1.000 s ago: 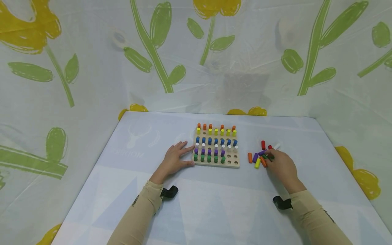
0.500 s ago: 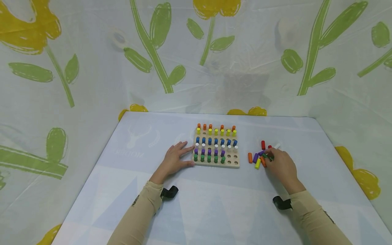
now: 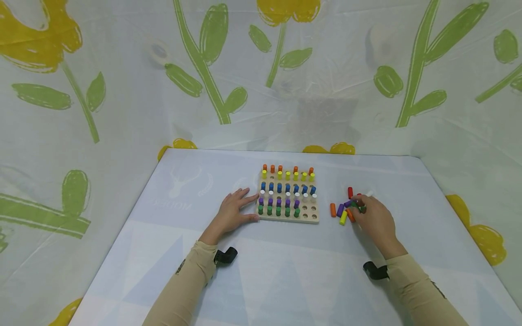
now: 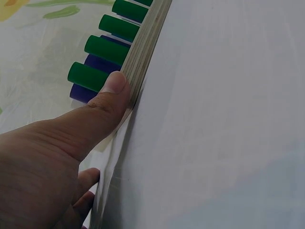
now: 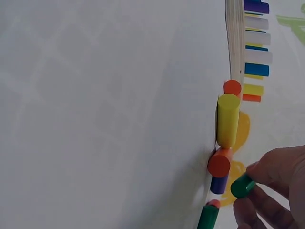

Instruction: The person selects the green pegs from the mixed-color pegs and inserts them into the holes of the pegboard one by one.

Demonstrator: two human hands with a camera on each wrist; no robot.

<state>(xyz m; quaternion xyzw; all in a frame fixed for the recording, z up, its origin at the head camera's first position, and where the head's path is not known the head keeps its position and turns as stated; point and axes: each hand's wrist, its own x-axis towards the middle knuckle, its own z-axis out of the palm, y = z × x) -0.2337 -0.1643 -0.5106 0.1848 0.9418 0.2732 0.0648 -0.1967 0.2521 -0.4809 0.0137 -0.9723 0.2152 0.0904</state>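
A wooden peg board (image 3: 308, 219) carries rows of orange, yellow, blue, white, purple and green pegs, with some bare holes. Beside its left edge my left hand (image 3: 233, 212) rests, fingers spread; in the left wrist view its thumb (image 4: 114, 83) touches the board's corner near the green pegs (image 4: 89, 75). My right hand (image 3: 376, 222) is over a pile of loose pegs on the right. Between thumb and fingers it pinches a green peg (image 5: 242, 186), tilted and raised off the table in the right wrist view. Another green peg (image 5: 208, 217) lies below it.
In the pile are a yellow peg (image 3: 343, 218), orange pegs (image 3: 333, 210), purple pegs (image 3: 340, 209), red pegs (image 3: 350, 192) and a white one partly behind the right hand. The pale table (image 3: 261, 271) meets a flower-printed curtain (image 3: 326, 68) at the back and sides.
The right hand's fingers have risen slightly, and the green peg has turned and lifted a little from the pile. The left hand and board have stayed still.
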